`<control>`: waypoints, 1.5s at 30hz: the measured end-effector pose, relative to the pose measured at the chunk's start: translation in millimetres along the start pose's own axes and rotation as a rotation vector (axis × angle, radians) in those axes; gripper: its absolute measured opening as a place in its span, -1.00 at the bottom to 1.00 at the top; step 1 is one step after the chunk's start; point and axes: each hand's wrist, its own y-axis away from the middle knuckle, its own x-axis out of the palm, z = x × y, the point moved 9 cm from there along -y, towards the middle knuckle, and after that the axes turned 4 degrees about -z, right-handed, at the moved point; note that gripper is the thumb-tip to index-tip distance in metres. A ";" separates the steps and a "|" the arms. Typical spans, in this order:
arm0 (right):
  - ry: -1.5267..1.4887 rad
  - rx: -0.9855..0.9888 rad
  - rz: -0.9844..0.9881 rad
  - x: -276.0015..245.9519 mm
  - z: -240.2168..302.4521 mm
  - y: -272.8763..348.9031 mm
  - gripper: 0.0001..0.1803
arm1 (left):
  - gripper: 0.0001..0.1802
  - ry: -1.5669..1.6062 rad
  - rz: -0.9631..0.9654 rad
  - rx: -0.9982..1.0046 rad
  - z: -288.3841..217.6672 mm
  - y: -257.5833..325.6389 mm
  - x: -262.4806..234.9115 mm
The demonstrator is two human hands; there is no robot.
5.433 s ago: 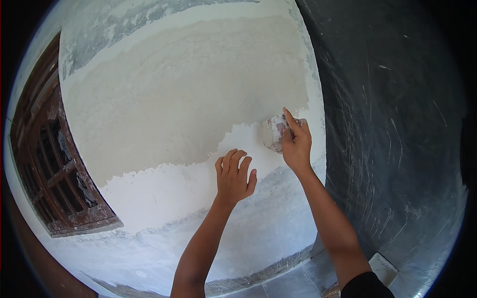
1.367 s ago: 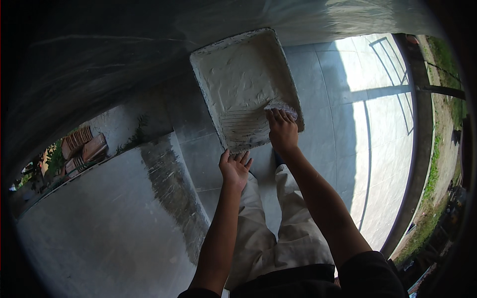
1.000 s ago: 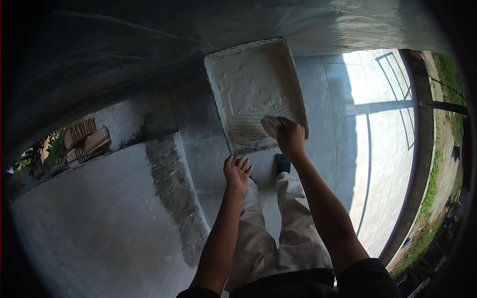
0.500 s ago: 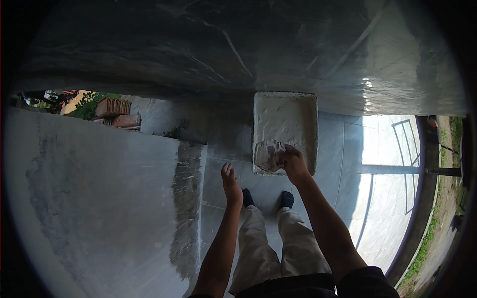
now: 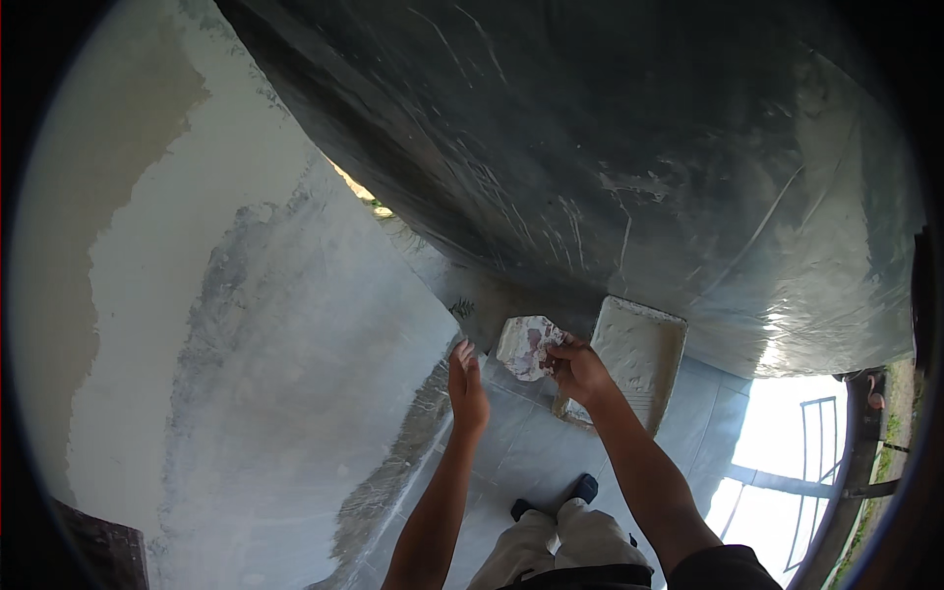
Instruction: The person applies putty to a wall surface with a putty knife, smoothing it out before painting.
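Note:
My right hand grips the edge of a flat, many-sided spreader plate, smeared with white and reddish-brown patches. It is held up just left of a rectangular tray, which contains a pale, creamy paste. My left hand is raised to the left of the plate, fingers stretched upward and holding nothing. Beyond that hand is a pale wall with uneven patches of grey, white and beige coating.
A dark, shiny sheet spans the top, behind the tray. Grey tiles lie underfoot around my dark-socked feet. Sunlight falls on the floor at right, by a dark rail. A small green plant grows near the wall's corner.
My view has turned left toward the coated wall, so the tray appears farther right and tilted. The right hand has lifted the plate from over the tray to its left. My left hand stays open.

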 end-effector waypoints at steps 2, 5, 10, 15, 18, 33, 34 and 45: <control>0.000 0.000 0.068 35.6 0.3 0.5 -0.72 | -0.49 -0.018 -0.042 0.061 -33.8 -2.0 -23.1; -0.014 0.025 0.189 108.4 -12.6 22.5 -0.72 | -0.50 -0.053 -0.125 0.139 -76.5 2.0 -73.8; -0.022 0.100 0.255 185.9 -44.6 43.2 -0.69 | -0.52 -0.068 -0.220 0.206 -115.3 8.4 -146.8; 0.022 0.111 0.411 252.4 -70.5 51.7 -0.64 | -0.54 -0.204 -0.309 0.317 -167.7 22.4 -215.2; 0.037 0.121 0.521 302.1 -82.3 61.6 -0.60 | -0.54 -0.243 -0.371 0.379 -191.1 27.2 -254.9; 0.249 -0.223 0.735 491.6 -70.7 98.8 -0.60 | -0.51 -0.893 -0.662 0.736 -334.8 43.0 -366.6; 0.328 -0.363 0.718 504.7 -61.7 101.3 -0.60 | -0.51 -0.899 -0.671 0.742 -345.0 40.7 -373.5; 0.621 -1.193 0.699 592.8 -22.2 140.1 -0.56 | -0.53 -1.700 -0.766 1.097 -393.4 -10.2 -399.2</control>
